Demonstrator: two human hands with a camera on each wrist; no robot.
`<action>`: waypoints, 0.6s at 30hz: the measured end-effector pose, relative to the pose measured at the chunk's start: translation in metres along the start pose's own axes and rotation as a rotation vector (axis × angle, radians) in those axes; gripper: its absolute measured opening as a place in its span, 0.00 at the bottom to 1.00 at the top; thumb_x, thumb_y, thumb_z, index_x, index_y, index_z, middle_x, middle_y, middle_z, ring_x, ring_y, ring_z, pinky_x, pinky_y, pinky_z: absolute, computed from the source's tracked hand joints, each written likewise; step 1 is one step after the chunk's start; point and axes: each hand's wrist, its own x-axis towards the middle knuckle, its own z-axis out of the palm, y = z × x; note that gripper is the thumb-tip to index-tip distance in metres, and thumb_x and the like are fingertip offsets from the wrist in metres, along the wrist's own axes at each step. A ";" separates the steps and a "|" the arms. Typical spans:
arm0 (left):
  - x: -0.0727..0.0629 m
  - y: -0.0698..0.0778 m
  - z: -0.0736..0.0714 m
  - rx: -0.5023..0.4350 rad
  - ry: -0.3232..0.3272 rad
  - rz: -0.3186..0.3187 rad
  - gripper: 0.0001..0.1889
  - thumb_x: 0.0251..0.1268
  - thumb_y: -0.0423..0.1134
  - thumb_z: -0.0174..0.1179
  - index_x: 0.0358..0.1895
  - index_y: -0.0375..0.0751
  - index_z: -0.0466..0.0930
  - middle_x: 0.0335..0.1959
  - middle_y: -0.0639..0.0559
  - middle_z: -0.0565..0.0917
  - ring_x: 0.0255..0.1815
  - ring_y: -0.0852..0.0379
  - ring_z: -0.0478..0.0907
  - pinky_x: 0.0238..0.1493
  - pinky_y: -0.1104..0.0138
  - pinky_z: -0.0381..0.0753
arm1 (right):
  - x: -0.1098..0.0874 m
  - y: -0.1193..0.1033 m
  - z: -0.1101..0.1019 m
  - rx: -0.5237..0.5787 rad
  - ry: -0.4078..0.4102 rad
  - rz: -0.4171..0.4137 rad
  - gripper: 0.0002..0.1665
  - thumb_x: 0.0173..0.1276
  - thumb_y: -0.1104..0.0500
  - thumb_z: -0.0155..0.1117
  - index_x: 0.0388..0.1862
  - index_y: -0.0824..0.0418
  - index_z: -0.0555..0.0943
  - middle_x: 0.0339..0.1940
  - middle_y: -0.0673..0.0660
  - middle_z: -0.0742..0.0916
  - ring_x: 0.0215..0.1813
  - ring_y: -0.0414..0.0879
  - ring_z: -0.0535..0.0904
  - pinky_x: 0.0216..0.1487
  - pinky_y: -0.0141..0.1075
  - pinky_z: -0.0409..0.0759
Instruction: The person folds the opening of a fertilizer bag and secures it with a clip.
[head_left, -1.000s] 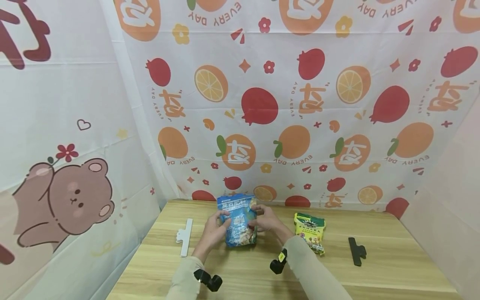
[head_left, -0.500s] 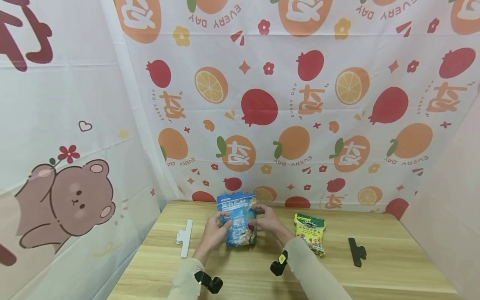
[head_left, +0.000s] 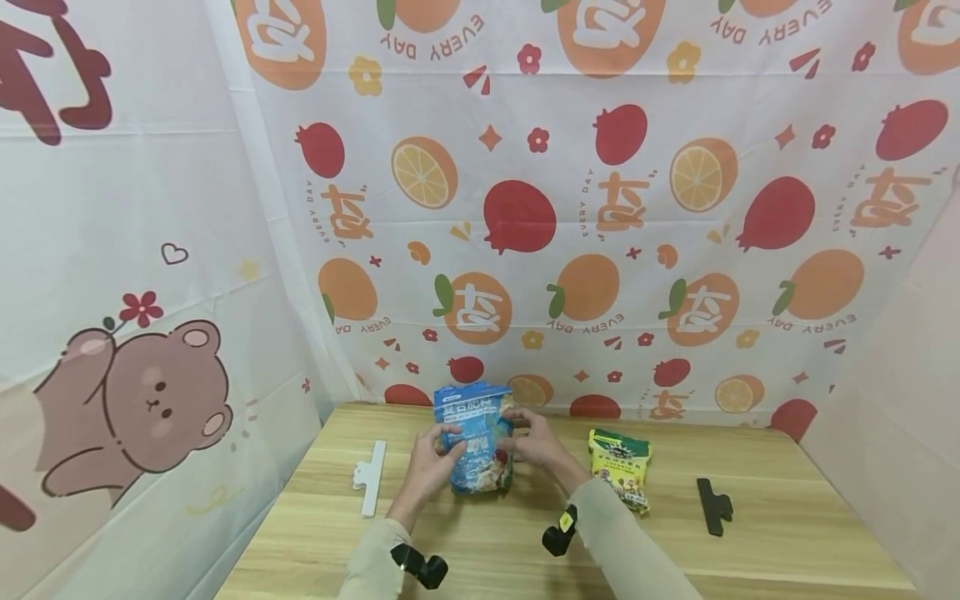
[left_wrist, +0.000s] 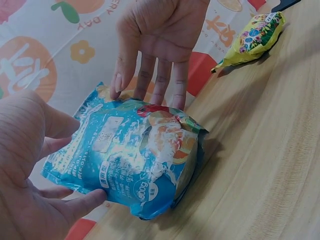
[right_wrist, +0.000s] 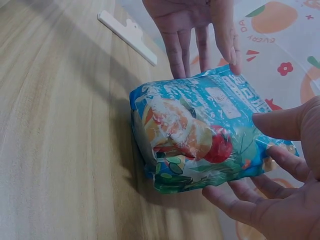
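A blue plastic bag (head_left: pixel 480 442) with a fruit picture and a 500g mark stands upright on the table. My left hand (head_left: pixel 429 460) holds its left side, thumb at the front and fingers along the edge and behind. On the other side, my right hand (head_left: pixel 536 440) holds the bag with the thumb in front and the fingers spread along its edge. In the left wrist view, the left hand (left_wrist: pixel 35 175) is at the left and the right hand (left_wrist: pixel 162 30) at the top. The right wrist view has the right hand (right_wrist: pixel 285 195) at lower right.
Left of the bag lies a white sealing clip (head_left: pixel 371 478). A yellow and green packet (head_left: pixel 621 468) lies to the right, with a black sealing clip (head_left: pixel 713 506) beyond it. A fruit-printed cloth (head_left: pixel 585 208) hangs behind the wooden table (head_left: pixel 495 550).
Both hands stay on the blue bag in nearly the same place. The bag's top appears slightly higher. The head view has shifted very slightly.
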 end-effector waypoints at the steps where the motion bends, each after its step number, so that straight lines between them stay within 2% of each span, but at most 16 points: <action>1: 0.000 0.000 0.000 -0.003 0.000 0.000 0.12 0.71 0.37 0.62 0.54 0.38 0.81 0.65 0.28 0.69 0.57 0.29 0.80 0.47 0.53 0.86 | 0.000 0.000 0.000 0.003 0.000 0.001 0.30 0.68 0.62 0.70 0.68 0.60 0.74 0.69 0.70 0.74 0.60 0.61 0.81 0.55 0.58 0.84; 8: -0.001 -0.001 0.000 -0.021 0.004 -0.004 0.12 0.71 0.37 0.62 0.53 0.38 0.80 0.65 0.28 0.68 0.57 0.28 0.80 0.47 0.53 0.85 | 0.001 -0.001 0.000 0.000 0.006 -0.018 0.31 0.69 0.62 0.69 0.69 0.60 0.73 0.70 0.71 0.74 0.63 0.65 0.79 0.55 0.58 0.84; 18: 0.000 -0.002 0.002 -0.058 0.014 -0.025 0.09 0.71 0.37 0.63 0.49 0.39 0.80 0.68 0.29 0.66 0.61 0.26 0.77 0.49 0.52 0.86 | 0.000 -0.002 0.001 0.012 0.028 -0.022 0.29 0.69 0.62 0.68 0.68 0.60 0.74 0.70 0.71 0.74 0.63 0.64 0.80 0.56 0.58 0.83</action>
